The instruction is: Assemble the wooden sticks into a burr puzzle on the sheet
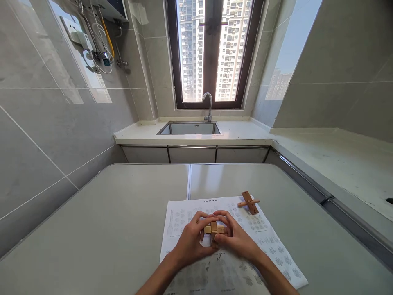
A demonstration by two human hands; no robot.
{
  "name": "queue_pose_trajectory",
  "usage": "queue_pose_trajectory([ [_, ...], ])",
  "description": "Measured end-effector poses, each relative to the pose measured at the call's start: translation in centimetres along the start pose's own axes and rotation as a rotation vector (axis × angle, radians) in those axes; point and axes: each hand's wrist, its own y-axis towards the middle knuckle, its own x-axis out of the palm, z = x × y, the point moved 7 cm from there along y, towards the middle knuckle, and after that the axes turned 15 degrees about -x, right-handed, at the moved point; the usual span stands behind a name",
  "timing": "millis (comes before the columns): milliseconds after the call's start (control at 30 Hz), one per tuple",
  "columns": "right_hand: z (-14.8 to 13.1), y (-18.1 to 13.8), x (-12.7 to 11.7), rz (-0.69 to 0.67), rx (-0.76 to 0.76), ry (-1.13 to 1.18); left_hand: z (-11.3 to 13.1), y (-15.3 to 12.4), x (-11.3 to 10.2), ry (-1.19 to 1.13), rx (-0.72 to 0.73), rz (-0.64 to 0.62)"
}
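Both my hands meet over a printed instruction sheet (184, 215) on the grey table (107, 229). Between them is a small wooden puzzle (214, 229) of crossed light-brown bars. My left hand (192, 241) pinches its left side with fingers curled. My right hand (235, 237) grips its right side, fingers arched over the top. A second wooden piece (249, 202), two crossed bars, lies on the sheet's far right corner, apart from my hands.
Beyond the table runs a white counter (245, 133) with a steel sink (188, 128) and tap (208, 105) under a window. The counter continues along the right wall. Grey tiled walls stand on both sides; pipes and a heater (101, 32) hang upper left.
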Motion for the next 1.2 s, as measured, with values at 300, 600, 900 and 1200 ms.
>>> queue_pose_trajectory([
  [300, -0.4, 0.2, -0.2, 0.048, -0.035, -0.057, 0.5, 0.1, 0.5, -0.175, -0.094, -0.078],
  [600, -1.5, 0.5, -0.9, 0.072, -0.132, -0.451, -0.5, 0.4, 0.1, -0.281, -0.205, -0.069],
  [900, -2.5, 0.0, -0.5, 0.011, -0.284, -0.783, -0.7, 0.3, 0.6, -0.356, -0.246, -0.168],
  [1200, -1.8, 0.0, 0.0, 0.03, -0.222, -0.717, -0.6, 0.3, 0.3, -0.337, -0.226, -0.136],
])
